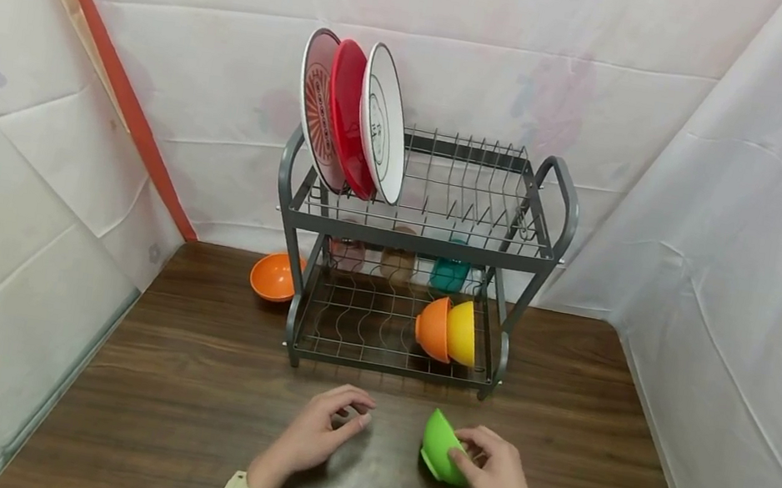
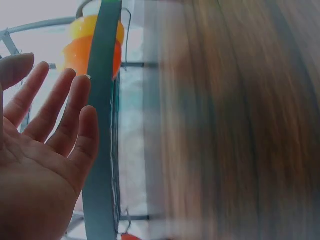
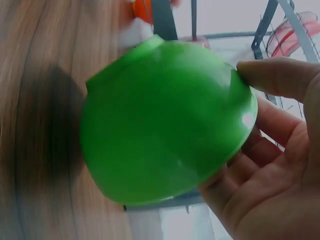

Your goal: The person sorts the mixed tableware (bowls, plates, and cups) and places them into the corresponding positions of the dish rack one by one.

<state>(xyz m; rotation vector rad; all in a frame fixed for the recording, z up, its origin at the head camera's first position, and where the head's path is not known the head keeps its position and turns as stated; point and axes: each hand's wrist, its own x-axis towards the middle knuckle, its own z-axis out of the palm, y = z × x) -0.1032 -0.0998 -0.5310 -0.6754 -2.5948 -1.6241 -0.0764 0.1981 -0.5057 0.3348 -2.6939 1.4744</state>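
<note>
A green bowl (image 1: 442, 451) is tilted on its side in front of the dish rack, pinched at its rim between the thumb and fingers of my right hand (image 1: 499, 477). The right wrist view shows the green bowl (image 3: 165, 125) close up, thumb on the outer wall and fingers behind the rim. My left hand (image 1: 318, 429) hovers over the table to the left of the bowl, holding nothing. In the left wrist view the left hand's fingers (image 2: 55, 110) are loosely extended. An orange bowl (image 1: 433, 329) and a yellow bowl (image 1: 462, 333) stand nested on the rack's lower tier.
The two-tier dish rack (image 1: 421, 243) stands at the back of the wooden table (image 1: 184, 407). Three plates, including a red plate (image 1: 351, 116), lean upright on its top left. Cups, one a teal cup (image 1: 449, 275), sit at the lower back. Another orange bowl (image 1: 274, 277) lies left of the rack.
</note>
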